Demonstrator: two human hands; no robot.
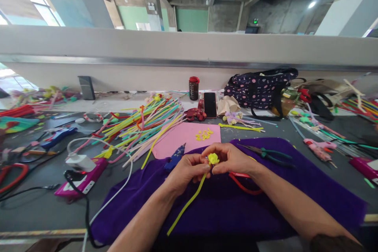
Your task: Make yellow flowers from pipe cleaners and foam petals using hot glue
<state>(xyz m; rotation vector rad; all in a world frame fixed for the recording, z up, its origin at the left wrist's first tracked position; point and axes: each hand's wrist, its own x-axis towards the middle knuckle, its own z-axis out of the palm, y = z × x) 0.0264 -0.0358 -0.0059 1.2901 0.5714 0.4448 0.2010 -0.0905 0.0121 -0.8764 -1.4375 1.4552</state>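
Between my two hands is a yellow pipe-cleaner flower (213,159), its long yellow-green stem (189,203) slanting down to the left. My left hand (191,168) is closed, fingers pinching the flower just below its head. My right hand (228,159) curls around the flower's other side, thumb and fingertips at the petals. Beneath them spreads a purple cloth (224,208). Under my right wrist lie red-handled scissors (248,189), partly hidden. A dark blue glue gun (176,157) rests just beyond my left hand. Small yellow pieces (203,134) lie on a pink sheet (168,139).
A heap of coloured pipe cleaners (153,122) sits at left, near a magenta power strip (84,179) with cables. Green-handled pliers (273,154) and a pink glue gun (320,149) are at right. A phone (210,105), bottle (193,88) and patterned bag (256,89) stand at the back.
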